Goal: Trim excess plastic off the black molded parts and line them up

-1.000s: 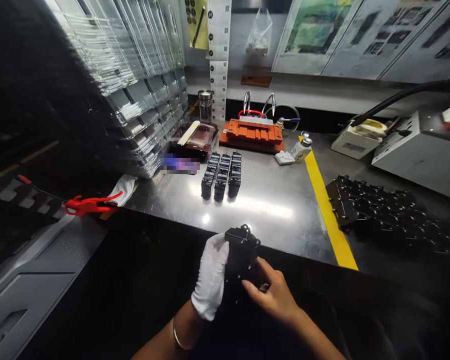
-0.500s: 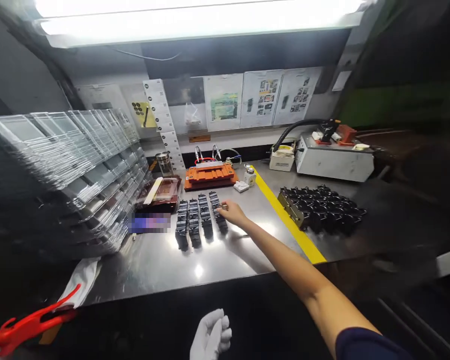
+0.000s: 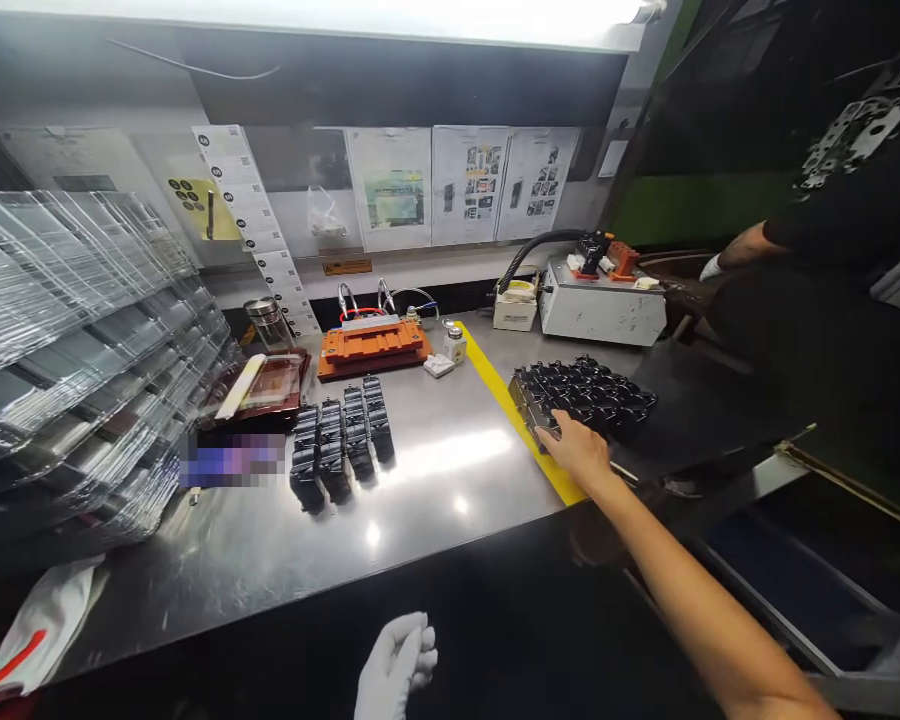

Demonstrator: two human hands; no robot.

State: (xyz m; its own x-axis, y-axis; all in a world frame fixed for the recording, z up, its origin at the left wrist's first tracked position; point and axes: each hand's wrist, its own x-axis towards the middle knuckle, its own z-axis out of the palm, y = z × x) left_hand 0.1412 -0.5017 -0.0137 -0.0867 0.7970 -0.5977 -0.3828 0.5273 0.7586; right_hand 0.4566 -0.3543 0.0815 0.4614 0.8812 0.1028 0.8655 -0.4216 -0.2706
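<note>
My right hand point(image 3: 579, 452), bare, is at the near left end of a block of black ribbed parts point(image 3: 589, 390) in the head view. Its thumb lies against the front and its fingers curl over the top of one black part. A thin pale stick point(image 3: 624, 471) shows beside the wrist; I cannot tell if the hand holds it. My left hand point(image 3: 397, 660), in a white glove, hovers below the table's front edge with curled fingers and nothing visible in them. Several black ribbed strips point(image 3: 341, 445) lie side by side on the metal table point(image 3: 420, 510).
Behind the strips stands an orange fixture point(image 3: 375, 345) with hoses, beside a small white bottle point(image 3: 455, 345). Stacked clear trays point(image 3: 82, 340) rise on the left. Yellow tape point(image 3: 495, 390) crosses the table. A grey machine point(image 3: 604, 305) sits at the back right; another person's arm point(image 3: 742, 248) is beyond.
My right hand has left the rightmost black strip and moved right to the block of black parts. The view has turned right. My left hand keeps its curled pose.
</note>
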